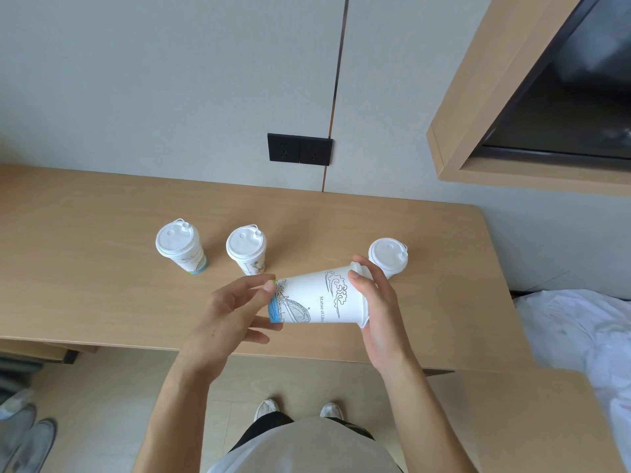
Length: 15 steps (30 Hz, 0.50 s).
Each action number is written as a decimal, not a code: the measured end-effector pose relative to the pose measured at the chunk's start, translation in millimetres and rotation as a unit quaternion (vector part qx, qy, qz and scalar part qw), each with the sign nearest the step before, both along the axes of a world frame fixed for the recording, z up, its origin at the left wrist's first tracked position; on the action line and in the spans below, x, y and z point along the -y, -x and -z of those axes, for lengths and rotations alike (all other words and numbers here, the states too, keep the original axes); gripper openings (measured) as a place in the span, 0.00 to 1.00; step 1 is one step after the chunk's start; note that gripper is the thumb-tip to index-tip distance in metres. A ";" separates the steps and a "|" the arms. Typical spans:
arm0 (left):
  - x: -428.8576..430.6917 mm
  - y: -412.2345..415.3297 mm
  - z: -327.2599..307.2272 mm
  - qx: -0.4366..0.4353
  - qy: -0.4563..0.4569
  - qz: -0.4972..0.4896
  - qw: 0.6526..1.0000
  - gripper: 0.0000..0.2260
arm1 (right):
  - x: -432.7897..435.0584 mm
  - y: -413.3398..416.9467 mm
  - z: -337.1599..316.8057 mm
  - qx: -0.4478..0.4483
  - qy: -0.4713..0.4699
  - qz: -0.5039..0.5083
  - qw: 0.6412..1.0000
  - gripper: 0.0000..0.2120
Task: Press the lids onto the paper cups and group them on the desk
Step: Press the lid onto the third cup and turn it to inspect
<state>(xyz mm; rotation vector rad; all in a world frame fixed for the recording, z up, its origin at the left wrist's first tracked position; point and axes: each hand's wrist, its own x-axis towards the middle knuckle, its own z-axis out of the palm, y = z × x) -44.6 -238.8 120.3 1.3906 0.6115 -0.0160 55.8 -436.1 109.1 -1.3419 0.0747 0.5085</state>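
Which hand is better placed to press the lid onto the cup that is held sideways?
Right. The right hand wraps the lid of the held cup, while the left hand steadies its blue base.

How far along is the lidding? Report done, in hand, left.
Done: left cup, middle cup and right cup stand lidded on the desk. In hand: fourth cup, held sideways between left hand and right hand, lid on. Left: stand it, group all four.
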 end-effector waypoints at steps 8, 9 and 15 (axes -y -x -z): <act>-0.8 -0.6 5.3 0.034 0.011 -0.028 0.999 0.17 | -0.1 -2.9 9.8 -0.003 0.014 -0.008 1.000 0.30; -1.0 -1.0 6.7 0.046 0.011 -0.029 0.998 0.17 | -0.5 -3.5 11.5 -0.008 0.014 -0.006 1.000 0.30; 9.2 -10.3 -0.1 0.098 -0.060 -0.004 0.993 0.17 | -5.0 -10.4 30.9 -0.066 -0.059 0.031 0.996 0.28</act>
